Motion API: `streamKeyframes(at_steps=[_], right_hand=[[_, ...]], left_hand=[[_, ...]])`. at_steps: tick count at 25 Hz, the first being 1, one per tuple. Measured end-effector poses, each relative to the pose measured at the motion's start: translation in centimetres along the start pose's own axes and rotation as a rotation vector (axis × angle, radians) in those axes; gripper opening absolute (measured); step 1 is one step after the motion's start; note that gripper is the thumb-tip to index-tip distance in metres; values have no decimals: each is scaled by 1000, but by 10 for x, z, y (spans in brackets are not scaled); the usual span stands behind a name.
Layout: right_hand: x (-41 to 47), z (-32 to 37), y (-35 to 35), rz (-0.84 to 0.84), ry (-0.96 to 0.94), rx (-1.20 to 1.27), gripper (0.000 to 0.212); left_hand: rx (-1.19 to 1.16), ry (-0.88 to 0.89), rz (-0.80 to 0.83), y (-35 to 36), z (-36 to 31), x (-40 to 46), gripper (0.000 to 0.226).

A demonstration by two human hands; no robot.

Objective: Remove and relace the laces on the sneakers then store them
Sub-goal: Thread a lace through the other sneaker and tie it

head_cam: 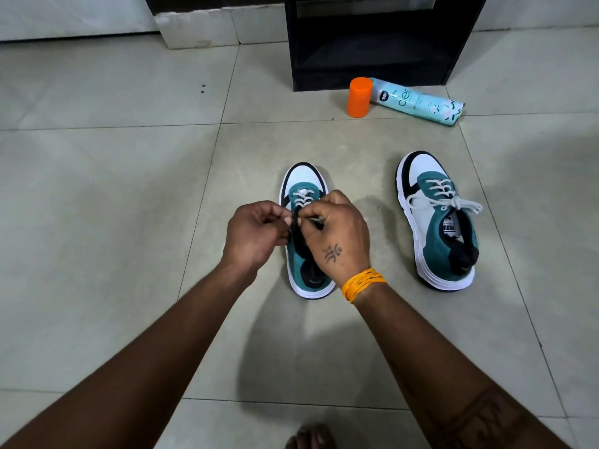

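Note:
Two teal, white and black sneakers stand on the tiled floor, toes pointing away from me. Over the tongue of the left sneaker (303,179) both hands pinch its white lace (303,196). My left hand (256,233) holds a lace end at the shoe's left side. My right hand (337,234), with an orange thread band on the wrist, grips the lace beside it. The lower eyelets near the toe are laced; the part under my hands is hidden. The right sneaker (437,222) sits apart to the right, fully laced with a tied bow (453,202).
A black open shelf unit (372,43) stands at the back. In front of it an orange cap (359,97) stands upright and a light-blue spray can (418,102) lies on its side. A white ledge (197,27) runs at the back left. My toes (308,439) show at the bottom edge.

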State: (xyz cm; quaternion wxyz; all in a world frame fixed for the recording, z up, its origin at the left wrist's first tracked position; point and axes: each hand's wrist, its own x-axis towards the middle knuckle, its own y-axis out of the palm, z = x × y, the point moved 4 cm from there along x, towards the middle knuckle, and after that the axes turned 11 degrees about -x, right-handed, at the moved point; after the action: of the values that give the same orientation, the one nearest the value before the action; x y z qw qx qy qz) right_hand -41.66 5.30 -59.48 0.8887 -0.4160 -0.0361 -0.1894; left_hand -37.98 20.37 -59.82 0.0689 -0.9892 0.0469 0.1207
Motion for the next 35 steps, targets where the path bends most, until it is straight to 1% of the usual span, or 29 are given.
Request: streamKeyframes(at_steps=[2,3,4,5,6,7,8,9,10,13,15,16,17,18,19,20,21,22,23,25,26,28,29,30,31,33,34,35], right_hand=[[-6,-2,-4,-45,4,3,12],[-10,-5,-6,-60,21,-3,14],[-14,-10,-7,-67,49,-4,15],[-19,-15,-7,-71,90,0,17],[-23,-20,-7,-75,137,8,18],[-26,-23,-6,-83,180,14,19],[-28,-25,-6,-95,204,19,19],[-29,-24,-6,-107,204,26,17],[-29,-23,-4,-116,191,32,16],[-29,-19,-3,-141,150,28,15],[-29,-21,-2,-149,149,31,15],[-29,-22,-2,-148,152,37,15],[-29,-23,-1,-144,153,42,15],[-29,-23,0,-140,152,47,15],[-29,-23,1,-137,152,53,15],[-29,-23,1,-135,152,58,14],[-29,-23,0,-137,149,61,14],[-29,-23,0,-141,147,61,14],[-29,-23,0,-146,144,60,13],[-30,-23,1,-149,144,60,13],[-30,-23,1,-149,146,60,13],[-30,-24,1,-144,146,61,14],[-31,-24,1,-143,146,63,14],[-31,-24,1,-141,147,67,14],[-31,-24,0,-138,150,71,14],[-31,-24,1,-130,158,71,15],[-31,-24,1,-130,161,70,15],[-31,-25,1,-131,161,68,15]], left_hand=[[55,17,-46,-4,3,1,14],[143,28,-84,-8,5,2,17],[305,43,-98,-13,7,3,18],[535,44,-75,-17,8,4,17],[775,27,-28,-21,11,3,15],[960,9,20,-24,13,1,15],[1053,-6,52,-26,16,0,17],[1053,13,59,-26,16,-1,18],[984,71,53,-24,13,-1,19],[663,325,27,-10,-5,-4,15],[601,434,30,-2,-10,-5,13],[636,458,11,-2,-9,-4,13],[737,438,-13,-6,-5,-2,14],[898,361,-15,-11,1,2,16],[1074,234,24,-17,8,5,16],[1202,119,83,-22,15,6,17],[1258,64,132,-24,20,6,18],[1240,69,160,-24,20,5,19],[1162,127,161,-21,17,4,19],[908,336,111,-13,3,0,19],[820,444,103,-9,-5,-2,17],[755,612,120,-4,-16,-5,16],[771,640,121,-4,-16,-5,16],[820,614,116,-6,-13,-3,17],[911,536,103,-10,-5,2,17],[1120,275,81,-20,13,10,17],[1147,207,77,-24,17,12,16],[1115,215,77,-24,17,12,16]])
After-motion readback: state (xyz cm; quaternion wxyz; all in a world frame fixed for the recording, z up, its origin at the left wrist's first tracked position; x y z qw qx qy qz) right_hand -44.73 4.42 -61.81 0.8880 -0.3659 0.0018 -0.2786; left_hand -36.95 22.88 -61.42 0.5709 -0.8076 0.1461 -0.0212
